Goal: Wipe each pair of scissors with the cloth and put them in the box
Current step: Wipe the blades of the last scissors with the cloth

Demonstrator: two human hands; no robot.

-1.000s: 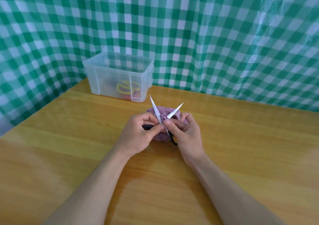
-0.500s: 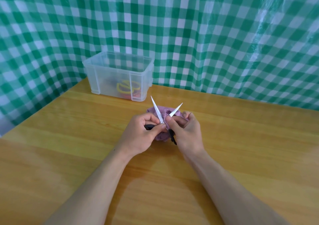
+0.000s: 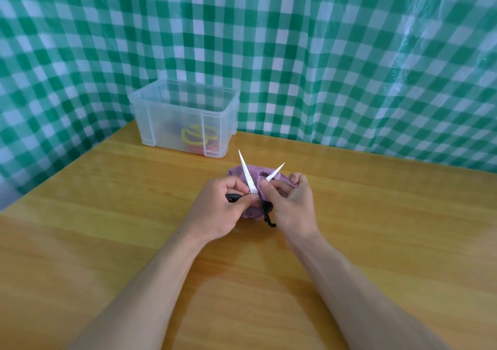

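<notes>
One pair of black-handled, steel-bladed scissors (image 3: 248, 175), blades spread in a V, is held over a wooden table (image 3: 107, 215) in the head view, gripped by the curled left hand (image 3: 217, 212). A purple cloth (image 3: 236, 171) is pinched round the right-side blade by the right hand (image 3: 291, 206), the two hands almost touching. Yellow-handled scissors (image 3: 192, 137) are seen inside a clear plastic box (image 3: 166, 118) farther back.

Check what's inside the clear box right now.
Inside the box: yellow scissor handles and something red beside them at the bottom. The cloudy plastic hides their blades and any further contents.
</notes>
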